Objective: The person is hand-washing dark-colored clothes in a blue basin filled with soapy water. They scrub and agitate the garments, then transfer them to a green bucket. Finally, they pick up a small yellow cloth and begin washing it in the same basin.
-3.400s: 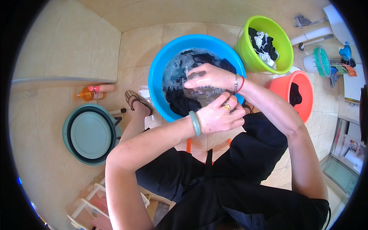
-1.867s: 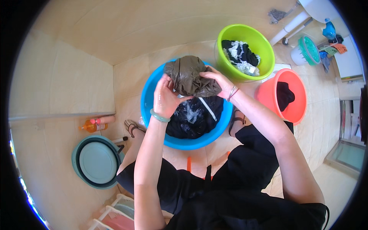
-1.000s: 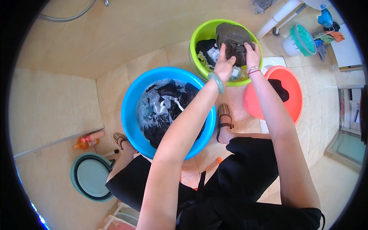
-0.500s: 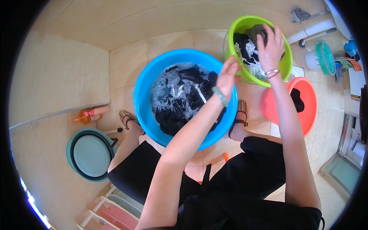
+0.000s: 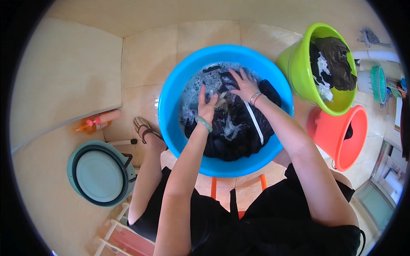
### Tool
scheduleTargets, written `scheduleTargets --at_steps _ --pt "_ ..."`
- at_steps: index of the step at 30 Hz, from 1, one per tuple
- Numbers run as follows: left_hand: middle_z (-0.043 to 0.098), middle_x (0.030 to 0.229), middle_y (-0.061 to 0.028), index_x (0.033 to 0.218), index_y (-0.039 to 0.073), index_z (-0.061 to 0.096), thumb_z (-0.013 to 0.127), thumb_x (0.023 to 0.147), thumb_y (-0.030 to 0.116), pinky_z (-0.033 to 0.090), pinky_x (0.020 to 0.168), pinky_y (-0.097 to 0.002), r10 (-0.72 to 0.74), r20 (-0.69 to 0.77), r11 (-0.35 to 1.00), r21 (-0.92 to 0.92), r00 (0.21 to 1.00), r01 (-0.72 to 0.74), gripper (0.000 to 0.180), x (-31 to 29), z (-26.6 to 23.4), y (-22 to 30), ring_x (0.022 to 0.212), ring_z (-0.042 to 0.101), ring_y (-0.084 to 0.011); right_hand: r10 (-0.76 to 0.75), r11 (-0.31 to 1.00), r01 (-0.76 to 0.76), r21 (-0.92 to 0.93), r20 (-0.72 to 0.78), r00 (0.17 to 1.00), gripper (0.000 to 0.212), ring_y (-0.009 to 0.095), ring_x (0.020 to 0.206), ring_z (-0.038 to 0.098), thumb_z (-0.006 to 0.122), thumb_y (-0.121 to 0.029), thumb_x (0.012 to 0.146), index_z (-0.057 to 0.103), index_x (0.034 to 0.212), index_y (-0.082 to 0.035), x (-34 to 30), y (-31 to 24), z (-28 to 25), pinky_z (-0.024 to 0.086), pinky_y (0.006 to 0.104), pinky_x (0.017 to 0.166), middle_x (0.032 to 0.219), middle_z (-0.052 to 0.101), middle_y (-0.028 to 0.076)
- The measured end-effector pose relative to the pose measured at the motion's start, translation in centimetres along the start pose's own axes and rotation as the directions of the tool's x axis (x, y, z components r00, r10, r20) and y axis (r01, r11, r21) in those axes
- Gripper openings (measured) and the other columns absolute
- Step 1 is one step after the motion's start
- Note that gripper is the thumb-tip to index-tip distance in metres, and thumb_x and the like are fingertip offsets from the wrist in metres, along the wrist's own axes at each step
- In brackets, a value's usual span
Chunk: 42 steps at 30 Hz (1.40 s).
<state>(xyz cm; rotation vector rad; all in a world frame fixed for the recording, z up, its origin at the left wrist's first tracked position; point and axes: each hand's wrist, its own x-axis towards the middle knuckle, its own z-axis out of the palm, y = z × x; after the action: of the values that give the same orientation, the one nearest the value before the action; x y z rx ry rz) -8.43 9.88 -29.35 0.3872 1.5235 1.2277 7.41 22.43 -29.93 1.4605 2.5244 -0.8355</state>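
head view: brown bundle (image 5: 337,64) now lies in green bucket (image 5: 294,62), no longer held, and left hand (image 5: 207,109) and right hand (image 5: 248,88) are back at blue basin (image 5: 168,106), both spread, gripping nothing visible, so that piece looks set aside, leaving dark clothes (image 5: 232,147) to handle

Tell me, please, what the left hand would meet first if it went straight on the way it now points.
The left hand would probably meet foamy water in the blue basin first, though its height is unclear.
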Motion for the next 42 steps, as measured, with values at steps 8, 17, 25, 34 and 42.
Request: scheduleTargets --at_steps 8,17,25,34,42 --pt "0.047 0.143 -0.0164 0.142 0.012 0.046 0.058 0.086 -0.007 0.039 0.107 -0.0379 -0.170 0.001 0.976 0.137 0.985 0.169 0.061 4.4 -0.6 -4.6 0.133 0.044 -0.0277 0.024 0.950 0.016 -0.313 0.122 0.992 0.068 0.045 0.129 0.041 0.062 -0.011 0.085 0.037 0.147 -0.022 3.1 -0.8 4.5 0.041 0.0598 0.098 0.146 0.037 0.018" --pt "0.041 0.149 -0.0118 0.153 0.013 0.030 0.055 0.097 0.051 0.028 0.113 -0.0331 -0.189 0.017 0.943 -0.276 0.982 0.186 0.072 1.7 -0.7 0.9 0.136 0.040 -0.0214 -0.114 0.781 0.128 0.611 -0.063 0.992 0.067 0.038 0.109 0.062 0.085 -0.018 0.068 0.053 0.124 0.001 -2.1 -4.0 0.3 0.050 0.0403 0.093 0.116 0.063 0.024" --pt "0.049 0.140 -0.0240 0.154 0.019 0.025 0.064 0.085 0.056 0.039 0.106 -0.0473 -0.187 0.110 0.429 0.903 0.976 -0.019 0.087 -1.5 -2.7 0.9 0.128 0.048 -0.0432 0.138 0.517 -0.107 0.849 0.040 0.990 0.041 0.015 0.086 0.066 0.077 -0.031 0.085 0.064 0.105 0.002 -9.5 -3.6 -8.8 0.052 0.0305 0.077 0.093 0.070 0.011" --pt "0.070 0.104 -0.0190 0.116 -0.006 0.062 0.075 0.084 0.028 0.051 0.088 -0.0339 -0.070 0.259 0.583 0.794 0.963 -0.172 0.048 -6.4 -1.0 5.4 0.097 0.068 -0.0260 0.349 0.890 -0.276 0.362 -0.154 0.924 0.060 0.044 0.097 0.064 0.069 -0.046 0.084 0.057 0.118 0.002 -9.9 0.7 -6.3 0.052 0.0476 0.085 0.100 0.067 0.028" --pt "0.072 0.090 -0.0073 0.103 -0.004 0.068 0.076 0.081 0.019 0.053 0.074 -0.0266 -0.067 0.364 0.932 0.356 0.929 -0.073 0.033 -11.1 1.7 16.2 0.080 0.065 -0.0116 -0.022 0.981 -0.023 -0.194 -0.226 0.974 0.097 0.037 0.142 0.026 0.080 -0.014 0.069 0.029 0.151 -0.023 -14.3 -1.2 -6.1 0.029 0.0579 0.108 0.155 0.027 0.012"
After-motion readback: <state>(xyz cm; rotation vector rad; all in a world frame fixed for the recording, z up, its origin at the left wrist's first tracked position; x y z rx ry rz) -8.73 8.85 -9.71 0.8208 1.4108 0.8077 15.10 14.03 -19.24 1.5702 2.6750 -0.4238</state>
